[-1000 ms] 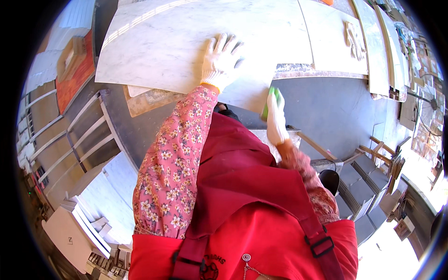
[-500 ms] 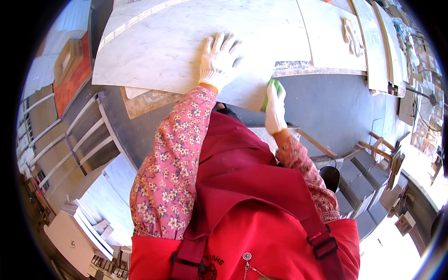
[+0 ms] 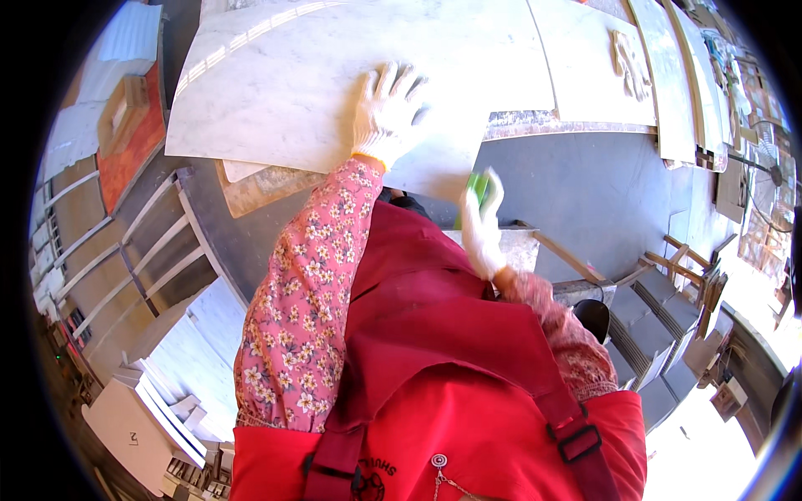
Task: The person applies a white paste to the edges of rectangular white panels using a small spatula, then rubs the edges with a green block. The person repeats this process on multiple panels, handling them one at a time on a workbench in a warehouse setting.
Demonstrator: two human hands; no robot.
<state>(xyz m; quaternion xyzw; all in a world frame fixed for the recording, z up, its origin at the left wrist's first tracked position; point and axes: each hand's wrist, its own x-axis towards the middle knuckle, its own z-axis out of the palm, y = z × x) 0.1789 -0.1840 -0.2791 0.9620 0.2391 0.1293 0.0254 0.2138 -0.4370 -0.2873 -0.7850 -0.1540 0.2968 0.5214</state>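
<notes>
Strong daylight, hard and warm, from the upper right. Near-blown glare on the pale marble slab [image 3: 334, 92] across the far edge of the surface, and on the floor at lower right. Crisp short shadows beneath the slab's near edge. Sharp focus at centre; slight softening toward the rim. Heavy fisheye bending of straight edges, with a black circular vignette in all four corners. Saturated red apron [image 3: 451, 367], unclipped.

Two gloved hands show: the left hand [image 3: 386, 113] and the right hand [image 3: 480, 221]. One green pad [image 3: 477, 185]. One large marble slab [image 3: 334, 75] lies there.
</notes>
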